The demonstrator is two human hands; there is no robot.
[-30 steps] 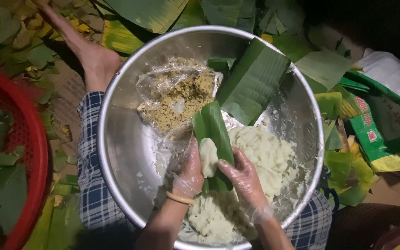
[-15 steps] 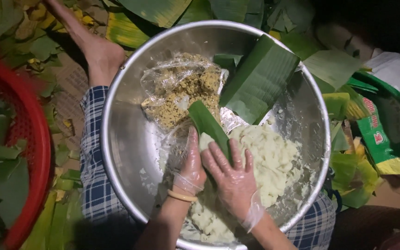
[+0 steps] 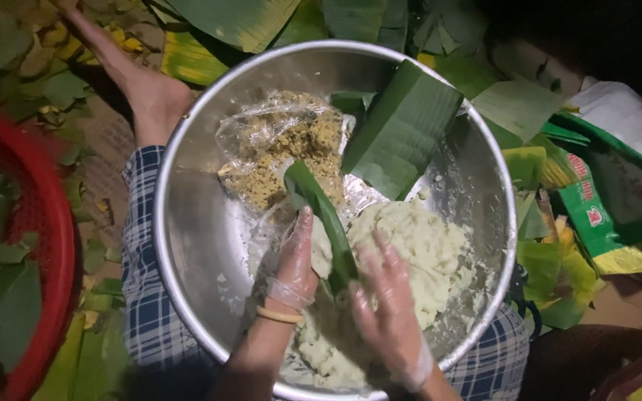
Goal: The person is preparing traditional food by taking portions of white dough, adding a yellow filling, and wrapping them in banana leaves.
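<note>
Steel bowl on lap. White dough mass at right inside, bag of crumbly yellow filling at upper left. Rolled banana leaf lies diagonal, long axis upper-left to lower-right, between gloved hands. Left hand curled on its lower end; right hand flat, fingers spread, touching leaf's right side, holding nothing.

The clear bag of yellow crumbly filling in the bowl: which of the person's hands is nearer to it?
Left. The left hand lies just below the bag of filling; the right hand is farther down, over the white dough.
</note>
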